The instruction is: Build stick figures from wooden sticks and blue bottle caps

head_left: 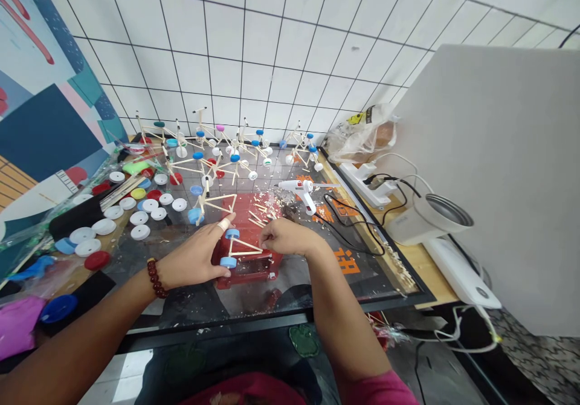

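Note:
A small triangular frame of thin wooden sticks (245, 252), with a light blue bottle cap (228, 262) on each of two corners, lies over a red plastic stool-like stand (248, 211). My left hand (199, 254), wearing a beaded bracelet and a band on one finger, holds the frame by its capped side, thumb near the lower cap and fingers by the upper. My right hand (290, 236) is closed in a pinch at the frame's pointed end; whatever sits between its fingertips is hidden. Loose short sticks (259, 214) lie on the stand just beyond it.
A white glue gun (299, 190) with a black cord lies behind my right hand. Several stick models with coloured caps (217, 166) stand along the wall. Loose caps (140, 217) cover the left side. A power strip (367, 184) and a white cylinder (426, 220) are at right.

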`<act>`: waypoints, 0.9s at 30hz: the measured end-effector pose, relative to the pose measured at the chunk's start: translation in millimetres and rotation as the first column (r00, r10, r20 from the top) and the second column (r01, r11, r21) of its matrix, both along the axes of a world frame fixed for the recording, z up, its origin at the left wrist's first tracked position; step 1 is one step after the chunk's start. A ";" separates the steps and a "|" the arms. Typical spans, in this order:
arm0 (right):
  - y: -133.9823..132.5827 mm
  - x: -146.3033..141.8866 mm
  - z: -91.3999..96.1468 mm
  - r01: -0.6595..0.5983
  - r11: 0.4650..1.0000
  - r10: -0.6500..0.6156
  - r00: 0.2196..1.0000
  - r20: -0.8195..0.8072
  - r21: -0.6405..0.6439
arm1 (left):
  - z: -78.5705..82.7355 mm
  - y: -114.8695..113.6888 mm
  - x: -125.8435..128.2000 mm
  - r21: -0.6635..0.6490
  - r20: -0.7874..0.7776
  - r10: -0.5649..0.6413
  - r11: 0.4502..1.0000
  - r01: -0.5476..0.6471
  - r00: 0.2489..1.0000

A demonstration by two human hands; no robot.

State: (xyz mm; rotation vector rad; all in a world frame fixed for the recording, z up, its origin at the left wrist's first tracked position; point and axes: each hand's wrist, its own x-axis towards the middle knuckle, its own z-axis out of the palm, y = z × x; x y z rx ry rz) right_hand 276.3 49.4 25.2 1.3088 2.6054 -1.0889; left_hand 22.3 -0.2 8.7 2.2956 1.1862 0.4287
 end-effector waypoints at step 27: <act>4.2 -8.9 -6.3 0.360 0.897 -0.273 0.908 -0.318 0.257 | 15.2 7.6 -14.9 0.683 0.472 0.105 0.584 -0.438 0.875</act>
